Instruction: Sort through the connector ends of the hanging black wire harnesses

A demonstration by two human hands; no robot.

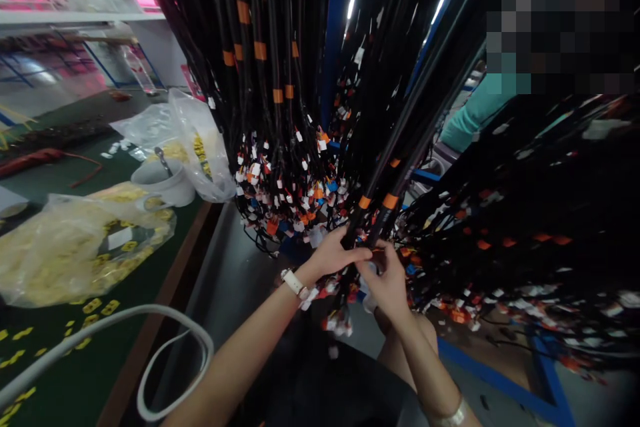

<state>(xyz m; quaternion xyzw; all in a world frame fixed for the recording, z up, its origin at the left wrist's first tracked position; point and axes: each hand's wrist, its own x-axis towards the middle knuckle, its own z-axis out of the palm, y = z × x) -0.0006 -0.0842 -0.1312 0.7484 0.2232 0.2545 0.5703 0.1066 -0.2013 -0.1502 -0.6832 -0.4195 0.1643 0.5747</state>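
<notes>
A big bundle of black cables with orange tape bands hangs from above, its lower ends carrying many small white, orange and blue connectors. My left hand, with a white watch on the wrist, is closed round a black cable that slants up to the right. My right hand is right next to it, fingers pinched on the lower end of the same cable among the connectors. What exactly the fingertips hold is hidden.
To the left is a green table with clear bags of yellow labels, a white cup and a white hose. Another person in a teal sleeve stands behind the cables at right. A blue frame runs below.
</notes>
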